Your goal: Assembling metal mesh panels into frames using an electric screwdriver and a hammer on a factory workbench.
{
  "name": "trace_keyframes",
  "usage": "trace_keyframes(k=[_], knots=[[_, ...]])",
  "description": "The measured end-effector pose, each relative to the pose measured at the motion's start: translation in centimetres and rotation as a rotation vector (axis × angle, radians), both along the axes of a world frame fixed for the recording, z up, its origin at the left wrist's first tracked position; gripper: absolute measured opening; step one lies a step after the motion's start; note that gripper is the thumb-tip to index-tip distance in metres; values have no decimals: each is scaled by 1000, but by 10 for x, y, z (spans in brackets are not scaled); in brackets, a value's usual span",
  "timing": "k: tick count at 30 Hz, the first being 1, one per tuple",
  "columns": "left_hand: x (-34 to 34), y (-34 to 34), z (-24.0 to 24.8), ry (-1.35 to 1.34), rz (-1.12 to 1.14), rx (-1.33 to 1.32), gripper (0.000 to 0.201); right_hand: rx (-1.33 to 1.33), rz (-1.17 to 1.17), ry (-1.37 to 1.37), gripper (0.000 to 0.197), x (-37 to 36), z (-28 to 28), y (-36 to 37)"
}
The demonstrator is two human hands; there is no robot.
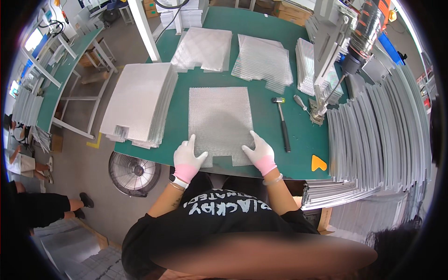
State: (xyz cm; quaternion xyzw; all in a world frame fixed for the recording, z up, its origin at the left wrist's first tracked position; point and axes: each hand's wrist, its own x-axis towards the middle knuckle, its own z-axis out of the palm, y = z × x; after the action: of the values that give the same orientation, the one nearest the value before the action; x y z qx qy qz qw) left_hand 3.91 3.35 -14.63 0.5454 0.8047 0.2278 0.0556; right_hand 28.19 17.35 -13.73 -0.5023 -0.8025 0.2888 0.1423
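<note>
A grey, fine-meshed sheet (220, 116) with a notch in its near edge lies flat on the green table in front of me. My left hand (188, 158), in a white glove with a pink cuff, touches the sheet's near left corner, thumb and forefinger spread. At the near right corner is my right hand (260, 154), gloved the same way, its thumb and forefinger also apart. Neither hand is closed round the sheet. To the right lie a hammer (283, 123) with a black handle, a screwdriver (301, 102) and a yellow-orange flat piece (318, 163).
Stacks of notched sheets stand on the left (137, 98), far middle (203, 46) and far right (263, 60) of the green table (177, 121). A mounted power tool (361, 42) rises at the right, beside many upright grey panels (373, 135). A floor fan (134, 173) is at left.
</note>
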Motion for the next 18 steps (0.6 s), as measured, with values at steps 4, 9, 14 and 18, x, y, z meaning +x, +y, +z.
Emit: trace_keyframes(k=[4, 9, 14, 18], knots=[[-2, -2, -8, -4, -16, 56, 77, -17, 3, -29, 67, -2, -1, 1], [-3, 2, -1, -5, -10, 13, 78, 34, 67, -122, 68, 1, -5, 9], [0, 8, 10, -14, 49, -75, 78, 28, 198, -177, 48, 16, 29, 46], [-3, 10, 33, 136, 14, -187, 70, 434, -291, 32, 35, 68, 35, 164]])
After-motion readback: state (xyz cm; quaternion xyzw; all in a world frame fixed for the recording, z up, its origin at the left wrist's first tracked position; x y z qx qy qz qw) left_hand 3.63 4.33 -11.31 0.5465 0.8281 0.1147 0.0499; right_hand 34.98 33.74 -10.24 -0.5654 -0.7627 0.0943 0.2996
